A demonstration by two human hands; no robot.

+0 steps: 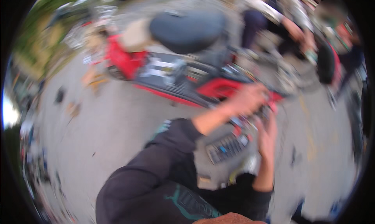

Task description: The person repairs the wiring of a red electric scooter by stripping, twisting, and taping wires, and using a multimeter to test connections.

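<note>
Red scooter (218,87) looks heavy and rigid; its far-right bodywork edge offers a hold. Left hand (250,99) and right hand (267,136) touch there; grip too blurred to tell.

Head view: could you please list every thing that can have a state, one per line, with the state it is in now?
Red scooter: standing on the pavement, body blurred.
Black seat: in place on the scooter.
Left hand: raised at the scooter's red panel; grip cannot be told.
Right hand: fingers extended, beside the tool tray.
Tool tray: open, tools in a row.
</note>
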